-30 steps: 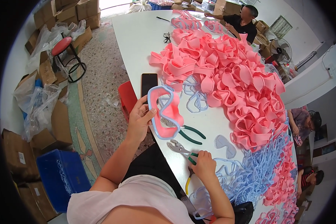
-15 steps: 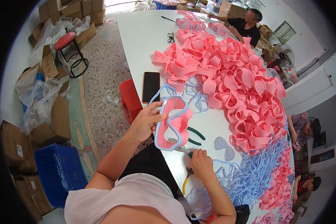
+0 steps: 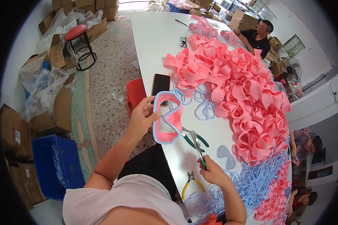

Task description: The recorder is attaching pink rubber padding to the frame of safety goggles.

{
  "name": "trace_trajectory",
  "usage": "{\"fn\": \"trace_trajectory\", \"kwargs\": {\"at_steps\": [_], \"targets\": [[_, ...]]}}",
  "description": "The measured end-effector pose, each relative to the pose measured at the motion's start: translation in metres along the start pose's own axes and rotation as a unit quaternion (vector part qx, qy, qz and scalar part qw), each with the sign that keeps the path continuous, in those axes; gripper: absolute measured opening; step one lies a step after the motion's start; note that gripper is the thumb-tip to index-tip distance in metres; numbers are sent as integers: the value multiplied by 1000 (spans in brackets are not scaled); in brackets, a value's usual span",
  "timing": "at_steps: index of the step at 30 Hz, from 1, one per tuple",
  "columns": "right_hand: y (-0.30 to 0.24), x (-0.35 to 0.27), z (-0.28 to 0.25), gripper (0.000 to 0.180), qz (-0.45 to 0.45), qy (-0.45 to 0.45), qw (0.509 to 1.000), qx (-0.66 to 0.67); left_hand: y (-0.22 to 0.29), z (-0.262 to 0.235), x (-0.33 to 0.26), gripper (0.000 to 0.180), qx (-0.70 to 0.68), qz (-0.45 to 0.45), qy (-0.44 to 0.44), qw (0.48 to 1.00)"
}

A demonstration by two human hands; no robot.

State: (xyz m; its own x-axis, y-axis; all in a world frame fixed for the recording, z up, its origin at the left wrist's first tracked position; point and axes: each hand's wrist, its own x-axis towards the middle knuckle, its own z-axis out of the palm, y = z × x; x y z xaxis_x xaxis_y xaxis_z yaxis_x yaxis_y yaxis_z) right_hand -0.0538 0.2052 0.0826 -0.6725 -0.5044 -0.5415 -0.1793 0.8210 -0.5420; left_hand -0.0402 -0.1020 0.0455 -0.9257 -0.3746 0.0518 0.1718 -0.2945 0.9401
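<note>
My left hand pinches the left edge of a swim goggle with a light blue rim and a pink skirt, its open side tipped toward me. In my right hand is a metal tool with a green handle; its metal end points up and away, apart from the goggle. Green-handled pliers lie on the table just beyond the goggle, partly covered by the tool. A translucent bluish lens rests to their right. Nearer me are yellow-handled cutters.
Pink goggle skirts form a large heap on the white table. Light blue frames pile up at the right. A phone, red stool and blue bin are leftward. Co-workers sit along the table.
My right hand has drawn the green-handled tool away from the goggle's lower edge and raised it, its metal end now pointing up. My left hand still holds the goggle, slightly turned.
</note>
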Motion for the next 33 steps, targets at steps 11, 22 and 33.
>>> {"fn": "trace_trajectory", "kwargs": {"at_steps": [11, 22, 33], "targets": [[-34, 8, -14, 48, -45, 35, 997, 45, 5, 26, -21, 49, 59, 42, -52, 996], [-42, 11, -2, 23, -80, 130, 987, -50, 10, 24, -24, 49, 99, 57, -79, 990], [-3, 14, 9, 31, -43, 72, 996, 19, -24, -1, 7, 47, 46, 42, -8, 998]]}}
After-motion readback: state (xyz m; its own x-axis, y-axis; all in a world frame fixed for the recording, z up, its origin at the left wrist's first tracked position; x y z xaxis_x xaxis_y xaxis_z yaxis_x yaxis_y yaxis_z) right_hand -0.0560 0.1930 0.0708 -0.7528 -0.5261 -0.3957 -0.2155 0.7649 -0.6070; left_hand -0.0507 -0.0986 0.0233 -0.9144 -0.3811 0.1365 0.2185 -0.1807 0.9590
